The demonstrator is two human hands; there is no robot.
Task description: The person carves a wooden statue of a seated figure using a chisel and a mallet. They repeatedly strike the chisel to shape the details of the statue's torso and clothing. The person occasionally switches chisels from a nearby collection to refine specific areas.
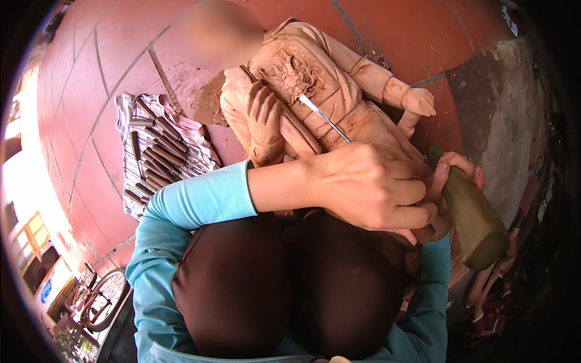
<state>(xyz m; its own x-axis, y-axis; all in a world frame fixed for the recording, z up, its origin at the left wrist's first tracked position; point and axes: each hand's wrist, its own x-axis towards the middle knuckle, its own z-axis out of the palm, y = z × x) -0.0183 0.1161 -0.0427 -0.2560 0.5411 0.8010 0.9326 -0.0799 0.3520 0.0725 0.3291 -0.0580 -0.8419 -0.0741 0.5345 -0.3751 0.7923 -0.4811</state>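
A carved wooden figure [351, 85] lies on its back before me, with a curly relief [293, 75] on its chest. My left hand [372, 187] is wrapped around the handle of a wood chisel [327, 120]. The blade runs away from me, its tip at the lower edge of the relief. Below my fist the brown end of the handle sticks out. Just to the right, my right hand [457, 169] grips a thick, greenish wooden mallet [477, 224], its fat end pointing toward me. The left hand partly hides the right palm and wrist.
Several dark-handled carving tools [163, 151] lie on a striped cloth [130, 112] at the left, on the red tiled floor [85, 115]. Wood chips [376, 58] lie by the figure's shoulder. A grey worn slab [496, 103] is at right; a bicycle [103, 299] stands at lower left.
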